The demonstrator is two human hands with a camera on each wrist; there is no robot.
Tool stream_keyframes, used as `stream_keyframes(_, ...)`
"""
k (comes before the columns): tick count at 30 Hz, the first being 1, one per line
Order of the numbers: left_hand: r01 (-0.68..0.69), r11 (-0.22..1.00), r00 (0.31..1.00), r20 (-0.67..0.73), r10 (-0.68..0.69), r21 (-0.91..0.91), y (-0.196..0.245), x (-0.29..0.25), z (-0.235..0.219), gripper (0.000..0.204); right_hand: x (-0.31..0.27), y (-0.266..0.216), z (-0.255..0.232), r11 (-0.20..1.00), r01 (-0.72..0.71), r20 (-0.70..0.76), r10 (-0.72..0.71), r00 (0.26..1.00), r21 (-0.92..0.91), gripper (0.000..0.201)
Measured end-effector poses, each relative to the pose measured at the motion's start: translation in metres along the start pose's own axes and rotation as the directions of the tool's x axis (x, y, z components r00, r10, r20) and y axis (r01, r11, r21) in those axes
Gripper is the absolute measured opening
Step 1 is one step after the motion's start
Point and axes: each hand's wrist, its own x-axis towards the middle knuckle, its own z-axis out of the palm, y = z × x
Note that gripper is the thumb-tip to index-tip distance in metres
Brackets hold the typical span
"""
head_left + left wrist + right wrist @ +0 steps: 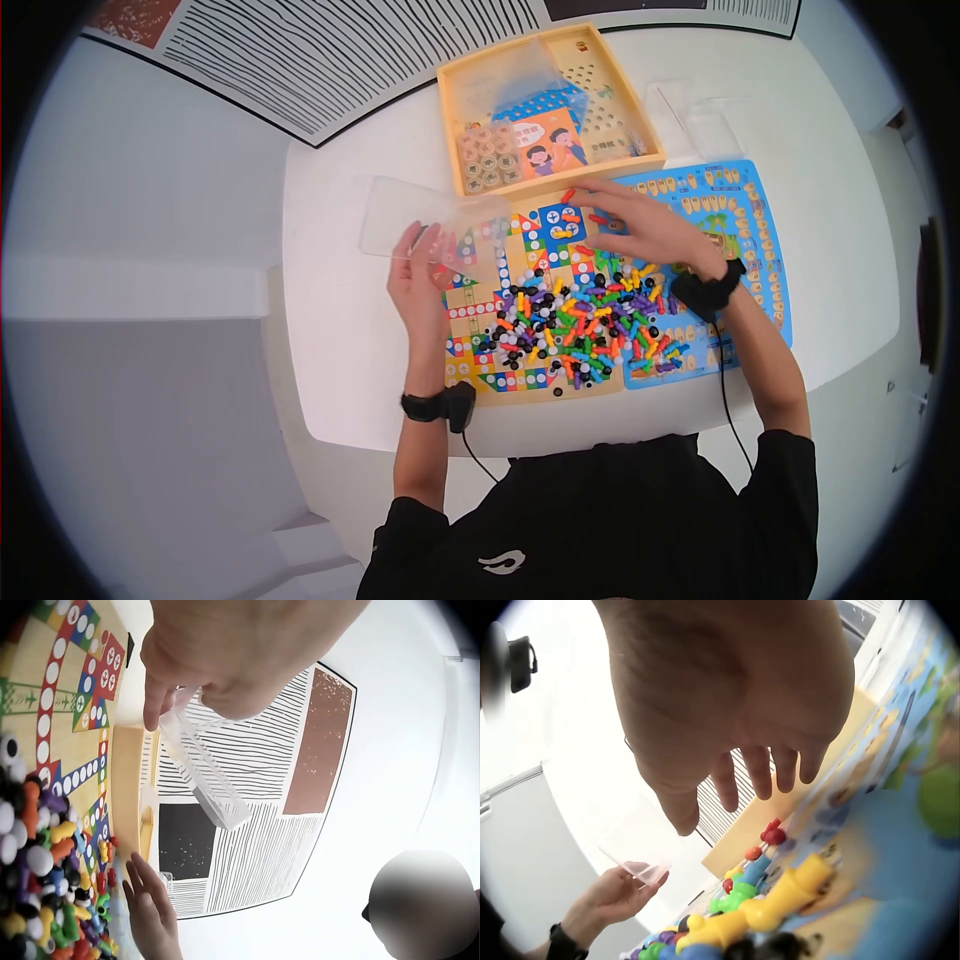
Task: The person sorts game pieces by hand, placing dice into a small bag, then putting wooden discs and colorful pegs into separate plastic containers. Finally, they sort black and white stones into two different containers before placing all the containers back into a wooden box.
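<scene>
My left hand [415, 285] grips a clear plastic box [395, 212] by its edge, tilted above the left part of a ludo game board [470, 297]. In the left wrist view, the box [214, 784] looks see-through and shows no pieces inside. My right hand [650, 225] is held palm down with fingers spread over the upper edge of the boards. Red pegs [569, 196] lie right at its fingertips. A heap of colourful pegs and black and white balls [560, 325] covers the boards between both hands. Yellow pegs [802, 881] show below the right palm.
Behind the boards stands a wooden tray [650, 160] holding a picture booklet [550, 142], boxed round discs [488, 160] and a blue perforated sheet. A blue board [775, 260] lies at right. Clear plastic containers [710, 130] sit on the white table [830, 200] beside the tray.
</scene>
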Motion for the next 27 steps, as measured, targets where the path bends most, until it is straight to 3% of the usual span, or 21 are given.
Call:
stream_keyframes(2,0.066,0.998,0.998,-0.005,-0.066,-0.008,-0.003,-0.008,0.008,0.042,0.016,0.01,0.013,0.998,0.018,0.066,-0.021,0.998,0.052,0.056)
stream_keyframes(4,0.086,0.996,0.996,0.013,-0.086,-0.023,-0.004,-0.015,0.009,0.042,0.027,0.013,0.024,0.97,0.227,0.083,-0.221,0.972,-0.083,0.057)
stream_keyframes(5,0.122,0.992,0.992,0.019,-0.121,-0.032,-0.003,-0.017,0.011,0.042,0.029,0.015,0.025,0.969,0.232,0.084,-0.225,0.971,-0.082,0.057)
stream_keyframes(7,0.162,0.986,0.987,0.025,-0.161,-0.041,-0.004,-0.021,0.009,0.042,0.029,0.003,0.022,0.983,0.186,0.237,-0.183,0.954,0.009,0.056)
stream_keyframes(10,0.189,0.981,0.981,0.048,-0.187,-0.032,-0.006,-0.024,0.009,0.041,0.018,0.003,0.033,0.952,0.303,0.235,-0.302,0.924,0.03,0.054)
stream_keyframes(13,0.199,0.979,0.98,0.037,-0.197,-0.044,-0.009,-0.028,0.011,0.044,0.001,-0.01,0.03,0.953,0.268,0.287,-0.299,0.91,0.142,0.051)
stream_keyframes(18,0.16,0.983,0.985,0.057,-0.165,0.095,-0.018,-0.035,0.026,0.049,-0.025,-0.021,0.034,0.948,0.263,0.312,-0.309,0.898,0.181,0.049)
stream_keyframes(21,0.087,0.996,0.991,0.105,-0.086,-0.001,-0.035,-0.03,0.033,0.052,-0.035,-0.029,0.03,0.951,0.27,0.322,-0.305,0.896,0.15,0.048)
stream_keyframes(25,0.091,0.996,0.994,0.063,-0.091,0.001,-0.043,-0.023,0.049,0.043,-0.04,-0.033,0.031,0.949,0.301,0.299,-0.314,0.901,0.091,0.043)
stream_keyframes(27,-0.048,0.998,0.999,0.009,0.048,0.048,-0.051,-0.015,0.053,0.041,-0.041,-0.032,0.032,0.949,0.309,0.281,-0.314,0.907,0.062,0.041)
